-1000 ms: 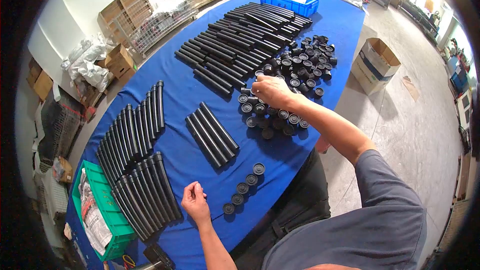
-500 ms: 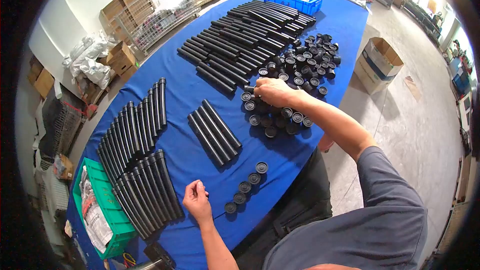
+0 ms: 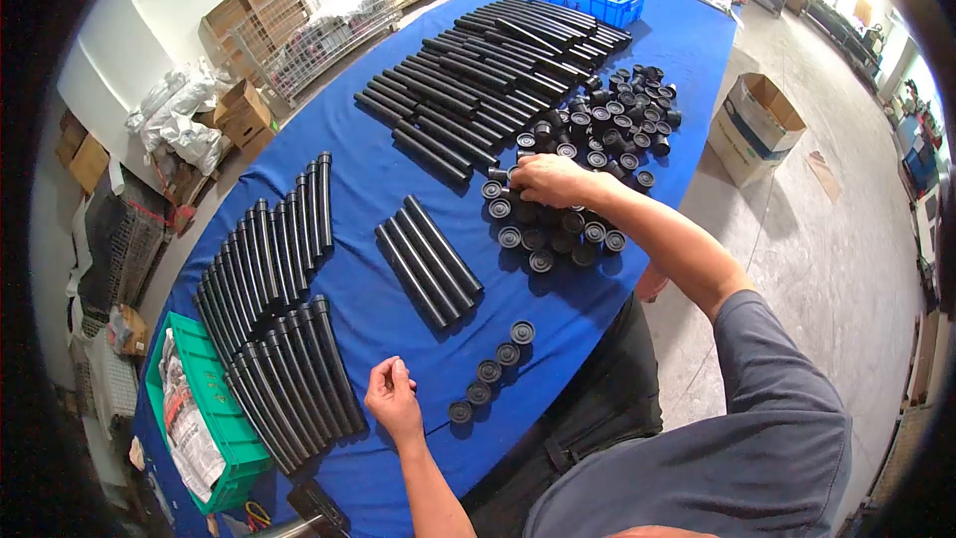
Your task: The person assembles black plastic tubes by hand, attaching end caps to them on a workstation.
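Observation:
My right hand (image 3: 553, 181) is over the near-left part of a heap of round black plastic caps (image 3: 597, 112), its fingers curled down and closed on a cap; the fingertips are partly hidden. My left hand (image 3: 394, 397) hovers above the cloth, fingers curled and thumb against them, with nothing visible inside. To its right, several caps (image 3: 488, 371) lie in a slanted row. Beyond it, several plain black tubes (image 3: 430, 264) rest side by side. On the left are rows of black tubes with capped ends (image 3: 299, 379).
A large stack of black tubes (image 3: 478, 80) covers the far part of the blue-clothed table (image 3: 349, 164). A green crate (image 3: 234, 448) with newspaper stands at the left edge, a blue crate (image 3: 622, 10) at the far end. An open carton (image 3: 752, 144) is on the floor at right.
My right hand has shifted very slightly to the right among the caps. The left hand and the laid-out tubes and caps stay as they were; the view has moved a touch.

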Demonstrator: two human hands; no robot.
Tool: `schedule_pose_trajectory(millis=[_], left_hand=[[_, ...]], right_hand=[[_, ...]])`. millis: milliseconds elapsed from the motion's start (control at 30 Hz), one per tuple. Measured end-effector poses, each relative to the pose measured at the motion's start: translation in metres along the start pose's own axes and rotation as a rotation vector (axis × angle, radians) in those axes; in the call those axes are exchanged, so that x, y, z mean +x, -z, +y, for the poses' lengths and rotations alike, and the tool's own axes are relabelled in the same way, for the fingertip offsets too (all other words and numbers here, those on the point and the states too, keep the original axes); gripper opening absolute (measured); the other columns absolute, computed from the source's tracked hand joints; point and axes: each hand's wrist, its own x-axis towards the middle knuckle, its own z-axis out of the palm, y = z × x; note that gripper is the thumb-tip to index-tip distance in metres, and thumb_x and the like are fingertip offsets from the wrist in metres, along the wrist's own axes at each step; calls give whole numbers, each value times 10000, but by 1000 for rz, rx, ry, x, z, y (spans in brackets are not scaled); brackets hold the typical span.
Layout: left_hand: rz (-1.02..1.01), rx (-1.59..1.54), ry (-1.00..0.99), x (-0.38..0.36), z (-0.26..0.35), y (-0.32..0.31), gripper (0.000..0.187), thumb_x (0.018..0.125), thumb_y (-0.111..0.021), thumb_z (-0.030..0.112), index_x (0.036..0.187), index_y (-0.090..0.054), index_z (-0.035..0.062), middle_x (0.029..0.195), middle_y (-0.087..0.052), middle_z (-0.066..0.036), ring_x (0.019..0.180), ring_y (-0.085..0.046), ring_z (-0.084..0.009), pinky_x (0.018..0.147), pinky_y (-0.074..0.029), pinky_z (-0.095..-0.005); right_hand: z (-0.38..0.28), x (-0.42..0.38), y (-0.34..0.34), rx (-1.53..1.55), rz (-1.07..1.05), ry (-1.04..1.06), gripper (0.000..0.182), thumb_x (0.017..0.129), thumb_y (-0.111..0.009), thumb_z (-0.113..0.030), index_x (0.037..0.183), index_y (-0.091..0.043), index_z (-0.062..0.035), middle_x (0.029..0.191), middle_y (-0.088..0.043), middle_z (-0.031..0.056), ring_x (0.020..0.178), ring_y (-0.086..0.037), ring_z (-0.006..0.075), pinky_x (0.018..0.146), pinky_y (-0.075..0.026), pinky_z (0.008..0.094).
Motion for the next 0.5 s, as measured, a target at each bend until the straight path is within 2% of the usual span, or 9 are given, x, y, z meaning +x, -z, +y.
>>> schedule_pose_trajectory(millis=[100,267,400,500], left_hand=[[3,-5,-3,0,0,0,125,983,-669,108,1000,-691,-13,741,-611,13,607,-539,-46,532,-417,-200],[-4,-6,-3,0,-1,0,127,982,-670,109,997,-690,-15,747,-617,8,605,-541,-47,528,-418,-200],[-14,9,-18,1,-8,2,117,992,-661,138,1012,-685,25,781,-628,10,600,-553,-37,498,-416,-184],[-10,12,-10,1,-7,2,116,993,-663,142,1013,-685,30,781,-628,10,601,-554,-37,498,-416,-184]], right_hand=[[-1,1,-1,-42,-24,-54,222,866,-707,-235,1043,-706,-100,1040,-655,130,1039,-649,341,871,-553,472],[0,-6,-7,-78,41,21,172,937,-645,-234,1030,-669,-91,969,-604,120,982,-638,327,833,-535,442],[1,-9,-9,-94,102,54,154,973,-604,-235,991,-645,-88,933,-588,115,946,-632,320,811,-536,432],[2,-8,-5,-98,79,26,128,921,-634,-190,915,-643,-63,927,-637,139,943,-657,334,812,-561,447]])
